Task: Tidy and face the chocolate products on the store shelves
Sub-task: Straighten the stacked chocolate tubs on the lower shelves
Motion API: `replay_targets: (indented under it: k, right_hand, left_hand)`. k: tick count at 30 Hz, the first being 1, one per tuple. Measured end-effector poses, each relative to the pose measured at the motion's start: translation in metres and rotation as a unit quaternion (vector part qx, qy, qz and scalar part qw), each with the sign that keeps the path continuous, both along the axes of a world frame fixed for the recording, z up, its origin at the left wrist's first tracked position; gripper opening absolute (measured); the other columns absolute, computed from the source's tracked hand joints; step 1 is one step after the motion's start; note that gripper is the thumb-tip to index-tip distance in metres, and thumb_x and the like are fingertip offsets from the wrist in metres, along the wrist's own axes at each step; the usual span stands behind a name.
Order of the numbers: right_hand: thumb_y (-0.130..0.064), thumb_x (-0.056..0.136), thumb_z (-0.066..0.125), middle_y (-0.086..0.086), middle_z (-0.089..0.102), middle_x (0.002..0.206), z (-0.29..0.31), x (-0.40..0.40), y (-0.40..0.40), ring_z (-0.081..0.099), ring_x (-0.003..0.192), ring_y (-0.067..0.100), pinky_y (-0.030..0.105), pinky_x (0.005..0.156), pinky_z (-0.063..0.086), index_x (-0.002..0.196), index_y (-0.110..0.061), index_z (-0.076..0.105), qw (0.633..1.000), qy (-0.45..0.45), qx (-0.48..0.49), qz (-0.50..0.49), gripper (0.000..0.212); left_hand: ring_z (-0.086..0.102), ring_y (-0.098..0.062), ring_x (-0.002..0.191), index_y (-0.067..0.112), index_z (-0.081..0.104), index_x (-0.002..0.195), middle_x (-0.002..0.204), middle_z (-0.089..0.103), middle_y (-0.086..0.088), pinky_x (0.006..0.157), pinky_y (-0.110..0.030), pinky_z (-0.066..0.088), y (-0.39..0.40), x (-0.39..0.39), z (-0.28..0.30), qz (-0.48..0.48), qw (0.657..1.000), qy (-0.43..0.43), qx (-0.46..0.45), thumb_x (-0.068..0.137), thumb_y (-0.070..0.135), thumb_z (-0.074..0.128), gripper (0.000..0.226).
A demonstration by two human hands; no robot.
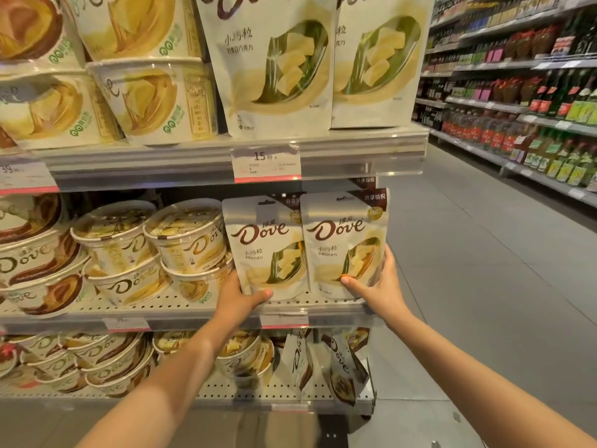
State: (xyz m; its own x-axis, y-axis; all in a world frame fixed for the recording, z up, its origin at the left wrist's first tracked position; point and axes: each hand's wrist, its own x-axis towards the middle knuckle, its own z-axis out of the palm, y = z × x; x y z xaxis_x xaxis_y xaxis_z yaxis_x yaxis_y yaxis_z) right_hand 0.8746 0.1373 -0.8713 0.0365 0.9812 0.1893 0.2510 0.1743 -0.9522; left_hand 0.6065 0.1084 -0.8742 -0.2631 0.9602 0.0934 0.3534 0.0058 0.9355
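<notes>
Two cream Dove white-chocolate pouches stand upright side by side at the right end of the middle shelf [193, 313]. My left hand [240, 297] grips the bottom of the left pouch [265, 247], thumb across its front lower edge and fingers behind it. My right hand [381, 282] holds the right pouch [342, 244] by its right lower side, thumb pressed on the front. Both pouches face forward with the logos readable.
Stacked Dove tubs [155, 250] fill the shelf to the left of the pouches. Larger Dove pouches [274, 66] and tubs stand on the shelf above; tilted pouches [342, 363] sit on the shelf below. An aisle floor [484, 270] and bottle shelves [533, 101] lie to the right.
</notes>
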Motion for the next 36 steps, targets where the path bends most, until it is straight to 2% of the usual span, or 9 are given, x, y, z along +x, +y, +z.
replay_targets:
  k: [2,4,7,9,13,18,22,28,36]
  right_hand:
    - [-0.035,0.065,0.082,-0.001,0.022,0.152,-0.003,-0.001,-0.01,0.024,0.139,0.017,0.048,0.113,0.027,0.148,-0.028,0.007,0.999,-0.029,-0.002,-0.032,0.112]
    - [-0.031,0.07,0.08,-0.004,0.024,0.148,-0.01,-0.002,-0.026,0.026,0.136,0.011,0.037,0.111,0.029,0.148,-0.024,0.011,0.997,-0.04,0.031,-0.067,0.104]
    - [-0.022,0.077,0.074,-0.003,0.038,0.126,-0.024,0.0,-0.051,0.039,0.116,0.008,0.014,0.097,0.032,0.131,-0.013,0.036,0.983,-0.053,0.107,-0.138,0.067]
    - [-0.015,0.081,0.069,0.0,0.044,0.105,-0.038,0.002,-0.064,0.045,0.093,0.01,0.003,0.079,0.034,0.108,-0.013,0.045,0.979,-0.049,0.133,-0.144,0.037]
    - [-0.014,0.084,0.064,-0.001,0.052,0.076,-0.077,0.002,-0.074,0.047,0.071,0.008,0.016,0.063,0.038,0.076,-0.02,0.05,0.99,-0.081,0.084,-0.078,0.018]
    - [-0.034,0.08,0.069,-0.011,0.051,0.093,-0.119,-0.002,-0.06,0.052,0.084,0.007,0.024,0.069,0.047,0.096,-0.025,0.054,0.968,-0.236,-0.083,-0.032,0.024]
    - [-0.034,0.081,0.069,-0.005,0.062,0.09,-0.138,-0.008,-0.037,0.06,0.081,0.014,0.027,0.064,0.051,0.095,-0.018,0.06,0.929,-0.319,-0.19,-0.01,0.023]
    - [-0.024,0.089,0.059,0.009,0.059,0.099,-0.143,-0.009,-0.006,0.059,0.088,0.028,0.037,0.075,0.051,0.104,-0.009,0.059,0.902,-0.383,-0.197,-0.022,0.02]
    - [-0.027,0.089,0.058,0.004,0.065,0.108,-0.131,0.01,0.019,0.06,0.095,0.024,0.031,0.075,0.05,0.105,-0.018,0.068,0.877,-0.448,-0.169,0.028,0.021]
  left_hand:
    - [0.055,-0.009,0.105,0.012,0.048,0.121,0.115,0.057,0.007,0.089,-0.021,0.046,-0.015,0.008,-0.006,0.041,0.999,0.014,0.028,0.068,0.009,0.081,0.063]
    - [0.049,-0.009,0.106,0.011,0.044,0.125,0.116,0.05,0.006,0.09,-0.02,0.042,-0.031,0.017,-0.014,0.112,0.991,0.02,0.07,0.071,0.011,0.08,0.065]
    - [0.047,-0.013,0.097,0.011,0.049,0.111,0.108,0.047,0.002,0.087,-0.029,0.042,-0.05,0.023,-0.033,0.185,0.97,0.105,0.12,0.073,0.015,0.077,0.048]
    - [0.046,-0.014,0.082,0.016,0.048,0.093,0.091,0.047,0.003,0.075,-0.022,0.04,-0.058,0.028,-0.048,0.157,0.973,0.126,0.113,0.076,0.012,0.074,0.031]
    - [0.044,-0.015,0.064,0.018,0.047,0.068,0.067,0.048,0.001,0.057,-0.014,0.034,-0.057,0.035,-0.091,0.034,0.988,0.146,0.035,0.076,0.011,0.073,0.028]
    - [0.054,-0.016,0.095,0.013,0.053,0.109,0.102,0.056,0.001,0.084,-0.03,0.047,-0.032,0.045,-0.118,-0.005,0.989,0.128,-0.078,0.071,0.027,0.08,0.048]
    - [0.058,-0.021,0.09,-0.003,0.059,0.111,0.107,0.065,-0.014,0.08,-0.032,0.046,-0.004,0.052,-0.11,-0.022,0.976,0.118,-0.181,0.078,0.017,0.075,0.042]
    - [0.052,-0.031,0.115,-0.003,0.052,0.123,0.125,0.055,-0.02,0.092,-0.032,0.042,0.018,0.047,-0.111,-0.071,0.932,0.252,-0.25,0.094,0.018,0.054,0.036]
    - [0.051,-0.022,0.103,0.008,0.04,0.134,0.128,0.052,-0.014,0.075,-0.025,0.042,0.032,0.037,-0.108,-0.133,0.873,0.39,-0.262,0.1,0.029,0.039,0.04]
